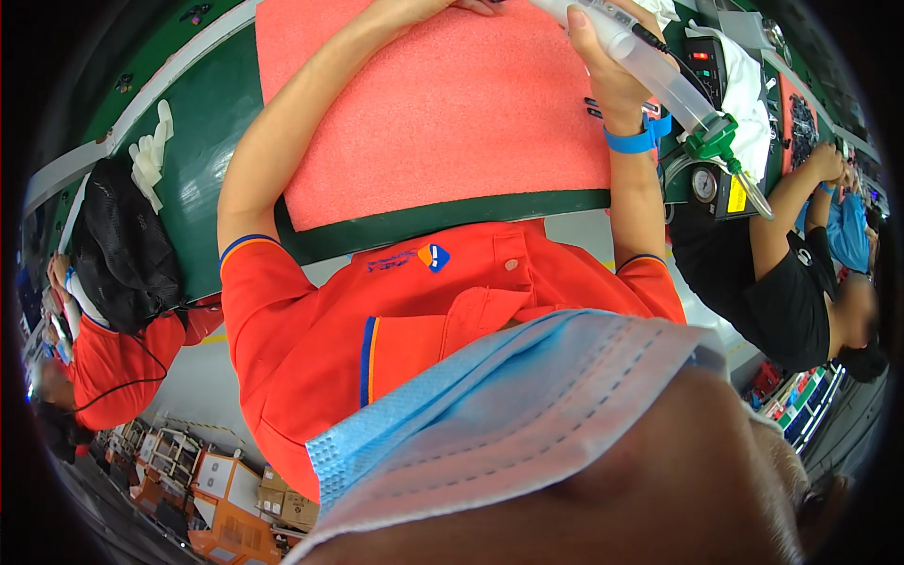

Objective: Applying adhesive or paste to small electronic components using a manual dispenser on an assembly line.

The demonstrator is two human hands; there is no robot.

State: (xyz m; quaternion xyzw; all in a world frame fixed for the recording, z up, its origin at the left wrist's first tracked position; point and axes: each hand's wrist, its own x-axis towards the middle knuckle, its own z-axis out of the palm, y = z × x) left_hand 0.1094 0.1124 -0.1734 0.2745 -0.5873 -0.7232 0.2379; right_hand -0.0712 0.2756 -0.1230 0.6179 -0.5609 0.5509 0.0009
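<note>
My right hand (607, 61) is wrapped round a translucent white dispensing syringe (659, 80), which slants across the upper right. A green cap (713, 138) with a clear air tube closes its lower right end; the tip runs out past the top edge. On the right wrist is a blue strap (640, 137). My left hand (452, 5) shows only in part at the top edge, its fingers curled together; what they hold is cut off. Both hands are over a pink foam mat (443, 122) on the green table. Small dark pieces (593, 107) lie by the right wrist.
A black box with a round gauge (704, 183) and a red-lit controller (702, 58) stand right of the mat, beside a white cloth (749, 85). Leftward lie a pale glove (151, 155) and a black bag (122, 245). Co-workers sit on both sides.
</note>
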